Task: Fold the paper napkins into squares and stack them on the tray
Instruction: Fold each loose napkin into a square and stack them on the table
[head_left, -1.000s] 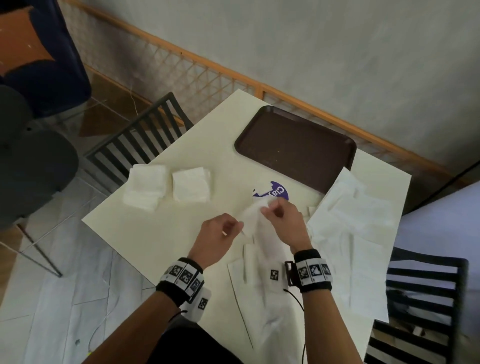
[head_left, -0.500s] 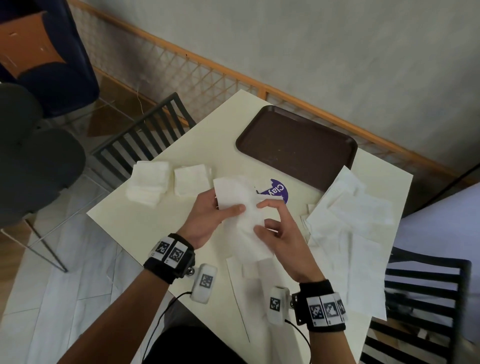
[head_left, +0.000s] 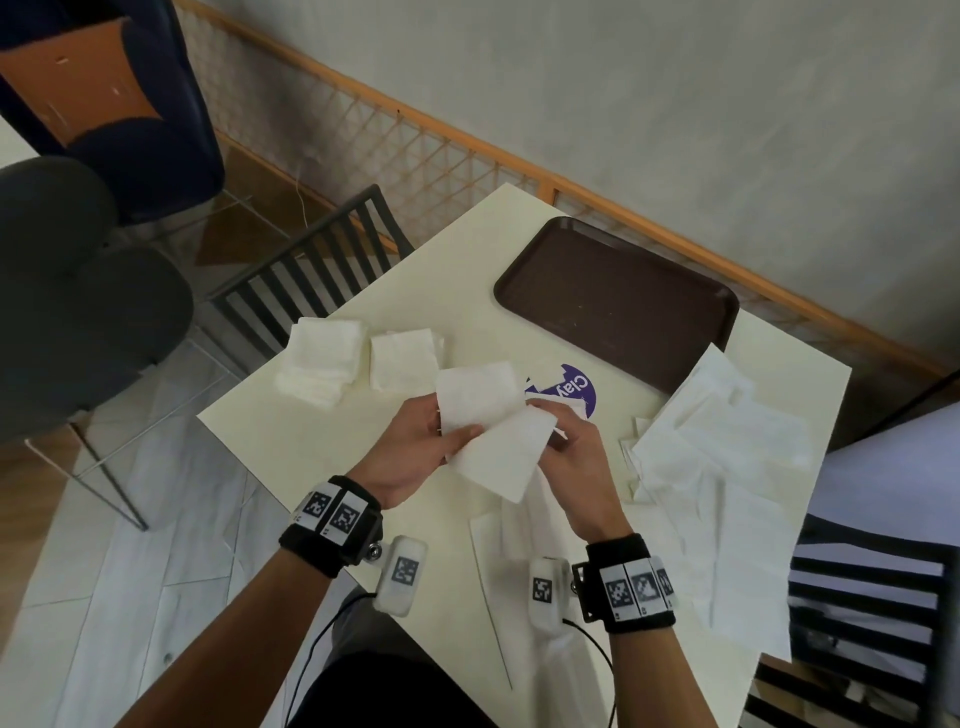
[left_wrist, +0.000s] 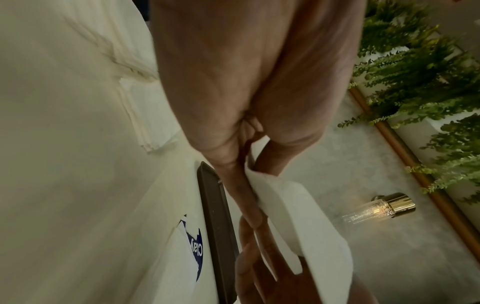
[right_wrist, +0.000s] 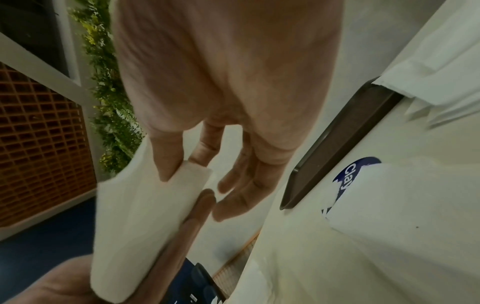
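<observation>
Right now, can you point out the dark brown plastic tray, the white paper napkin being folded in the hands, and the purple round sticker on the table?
Dark brown plastic tray (head_left: 615, 306), head view: bare middle of its floor.
White paper napkin (head_left: 493, 441), head view: middle, between the hands.
Purple round sticker (head_left: 574, 391), head view: printed face.

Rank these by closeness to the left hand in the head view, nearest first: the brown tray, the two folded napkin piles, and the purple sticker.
Measured from the left hand, which grips the napkin in progress:
1. Right-hand folded napkin pile, just beyond the hand.
2. Left-hand folded napkin pile and purple sticker, on opposite sides: too close to call.
3. Brown tray, far right corner of the table.
</observation>
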